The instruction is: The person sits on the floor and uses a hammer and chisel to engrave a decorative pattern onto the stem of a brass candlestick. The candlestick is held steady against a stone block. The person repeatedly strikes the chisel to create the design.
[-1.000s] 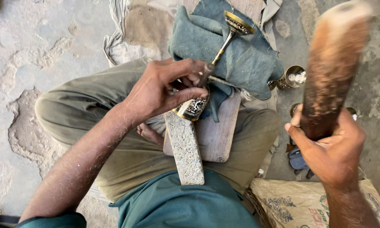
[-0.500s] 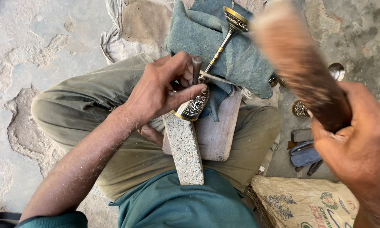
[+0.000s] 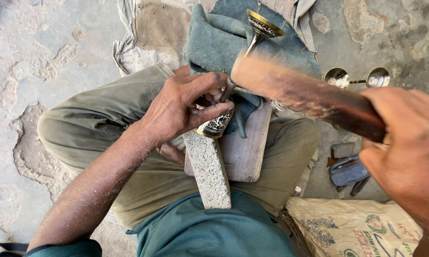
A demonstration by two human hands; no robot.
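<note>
Wooden mallet [image 3: 300,93] in right hand [image 3: 407,152] lies slantwise, head pointing up-left.

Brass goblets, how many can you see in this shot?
3, maybe more hidden: one engraved goblet held by the left hand on the stone block, one on the blue cloth, one lying on the ground.

A brown wooden mallet [image 3: 309,95], blurred. A brass cup [image 3: 217,124] with black and silver floral engraving lies on a speckled grey stone block [image 3: 209,173]. Far, a gold-rimmed goblet [image 3: 262,26] on dusty blue-green cloth [image 3: 214,43]. Olive trousers [image 3: 95,128], teal shirt [image 3: 214,233]. Near right, a beige sack [image 3: 352,228] printed green and red.
</note>
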